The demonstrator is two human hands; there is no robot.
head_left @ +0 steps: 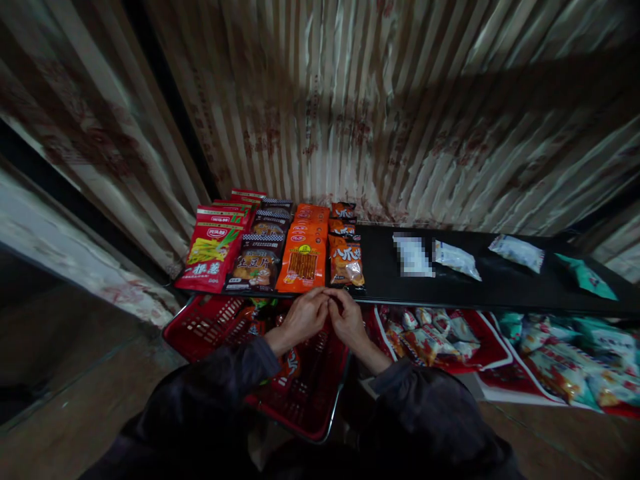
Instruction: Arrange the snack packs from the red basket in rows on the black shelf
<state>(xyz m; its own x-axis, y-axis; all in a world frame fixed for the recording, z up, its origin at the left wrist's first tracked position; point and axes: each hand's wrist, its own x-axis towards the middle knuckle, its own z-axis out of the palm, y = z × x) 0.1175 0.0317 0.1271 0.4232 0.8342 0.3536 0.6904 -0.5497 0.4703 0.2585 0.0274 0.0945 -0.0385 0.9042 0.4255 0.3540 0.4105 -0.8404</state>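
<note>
My left hand (307, 313) and my right hand (347, 320) meet at the fingertips by the front edge of the black shelf (383, 287). The fingers of both are bent and closed, and nothing shows in them. Just behind them stand an orange snack packet (301, 260) with sticks pictured on it and a smaller orange-and-black snack packet (346, 261). Farther left come dark potato-chip packets (253, 263) and red snack packets (210, 257), in rows one behind another. Beneath my hands is a red basket (320, 393) with snack packets inside, partly covered by my arms.
On the shelf's right part lie a blurred-out white packet (413, 257), two white packets (456, 259) and a green packet (587, 277). Below, a red basket (493, 343) of small packets and another basket (530, 383) of larger ones stand under the shelf. A corrugated wall (380, 120) rises behind.
</note>
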